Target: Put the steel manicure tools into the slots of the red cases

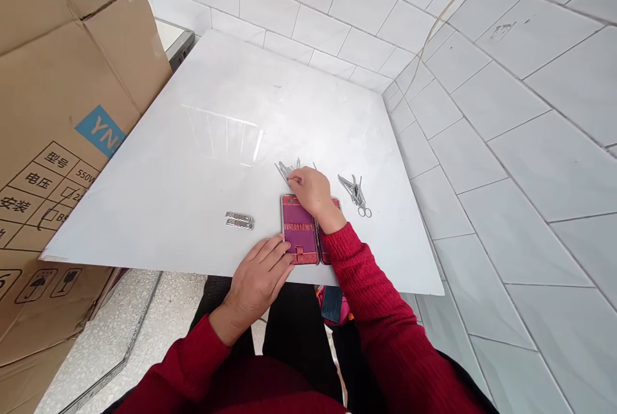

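Note:
An open manicure case (299, 218) with a purple lining and a row of small loops lies near the table's front edge. My left hand (258, 279) rests flat with its fingers stretched out, touching the case's left edge. Over the far edge of the case, my right hand (311, 189) has its fingers pinched together at a pile of slim metal tools (283, 170). What sits between those fingertips is too small to make out. My right forearm hides much of the case's right half. Two nail clippers (240, 220) lie to the left of the case.
Small scissors (365, 211) and several metal tools (351, 188) lie right of the case on the white table (193, 163). A large cardboard box (72, 80) stands along the table's left side. Tiled walls (482, 137) border the back and right. Below the front edge hangs a dark phone (332, 305).

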The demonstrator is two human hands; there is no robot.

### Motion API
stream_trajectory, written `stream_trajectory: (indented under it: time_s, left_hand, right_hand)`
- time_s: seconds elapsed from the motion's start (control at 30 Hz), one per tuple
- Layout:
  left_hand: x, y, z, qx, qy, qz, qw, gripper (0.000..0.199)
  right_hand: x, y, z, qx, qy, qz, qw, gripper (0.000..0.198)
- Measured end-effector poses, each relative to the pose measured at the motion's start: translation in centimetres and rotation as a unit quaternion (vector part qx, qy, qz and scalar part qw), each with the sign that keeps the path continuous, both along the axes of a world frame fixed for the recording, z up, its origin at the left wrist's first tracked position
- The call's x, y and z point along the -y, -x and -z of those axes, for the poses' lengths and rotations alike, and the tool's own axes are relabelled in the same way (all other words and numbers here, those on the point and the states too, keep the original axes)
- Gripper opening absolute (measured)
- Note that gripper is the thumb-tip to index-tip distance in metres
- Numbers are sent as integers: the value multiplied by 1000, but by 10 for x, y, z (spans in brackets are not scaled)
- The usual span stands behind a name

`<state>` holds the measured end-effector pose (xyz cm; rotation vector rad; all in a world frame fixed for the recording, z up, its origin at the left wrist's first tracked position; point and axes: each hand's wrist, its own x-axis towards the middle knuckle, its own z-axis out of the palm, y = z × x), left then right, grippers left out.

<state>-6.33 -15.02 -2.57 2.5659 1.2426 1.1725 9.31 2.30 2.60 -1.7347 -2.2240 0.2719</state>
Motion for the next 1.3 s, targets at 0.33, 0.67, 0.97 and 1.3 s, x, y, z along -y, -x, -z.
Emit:
stream_trajectory:
  time_s: [0.33,0.67,0.97,1.3]
  left_hand:
    - [0,1,1,-9,-21,-3,1000,16]
    - [-2,-3,-1,-16,-39,-10,999,18]
    - [-3,-4,0,-15,-37,-11,999,18]
    - [-2,-2,2,-20,-49,-12,999,18]
  right_hand:
    - [-7,-32,9,-71,-46,75,994,20]
    - [-15,-54,29,-108,-56,117,986,23]
    - [-8,-47,12,-57,-27,101,993,21]
    - [-14,-22,-14,225,19,19,974,29]
